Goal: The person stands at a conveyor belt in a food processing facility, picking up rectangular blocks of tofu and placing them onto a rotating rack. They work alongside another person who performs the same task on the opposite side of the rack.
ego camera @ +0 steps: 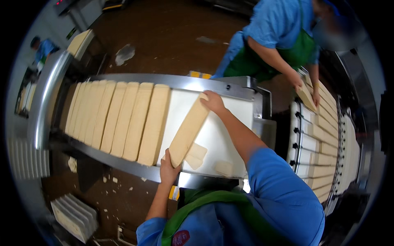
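A long stack of pale, flat slices (190, 129), seemingly bread or dough sheets, lies slantwise between my hands. My left hand (169, 168) grips its near end, and my right hand (213, 102) grips its far end. Under it is a white conveyor belt (229, 135) with metal side rails. Left of it, several similar long stacks (155, 123) stand side by side across the belt. Loose slices (196, 156) lie on the belt right of my left hand, and another loose slice (224, 168) is close to the near rail.
At upper right a co-worker (277, 40) in a green apron handles a similar piece over a second conveyor (326, 147) loaded with long pieces. A metal roller housing (50, 98) spans the belt's left end. Crumbs and a plastic sheet (125, 54) lie on the brown floor.
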A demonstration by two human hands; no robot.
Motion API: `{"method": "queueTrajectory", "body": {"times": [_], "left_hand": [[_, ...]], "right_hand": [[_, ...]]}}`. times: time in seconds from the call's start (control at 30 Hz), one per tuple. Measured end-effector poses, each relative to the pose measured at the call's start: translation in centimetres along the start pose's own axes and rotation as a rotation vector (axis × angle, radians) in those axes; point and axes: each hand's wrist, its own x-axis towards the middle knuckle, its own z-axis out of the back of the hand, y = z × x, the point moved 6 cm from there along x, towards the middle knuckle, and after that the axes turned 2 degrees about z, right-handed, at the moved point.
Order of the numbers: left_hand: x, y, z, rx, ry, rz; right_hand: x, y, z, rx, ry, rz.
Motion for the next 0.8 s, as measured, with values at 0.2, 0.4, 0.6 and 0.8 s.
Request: {"method": "queueTrajectory", "body": {"times": [0.2, 0.4, 0.6, 0.8], "left_hand": [[1.6, -3.0, -0.4, 0.309, 0.319, -0.193], [0.9, -5.3, -3.6, 0.365, 0.09, -0.187], [0.8, -8.5, -5.3, 0.372, 0.059, -0.139], [-2.1, -21.1, -8.9, 0.355, -0.058, -0.269]], "right_hand": [[-17.1, -15.3, 6.7, 0.844, 0.054, -0.682], [-20.7, -11.2, 11.1, 0.349, -0.168, -0.389], [-23.9, -7.0, 10.3, -0.025, -0.024, -0.148], [-29.5, -14.6, 21.4, 0.101, -0.212, -0.27]]}}
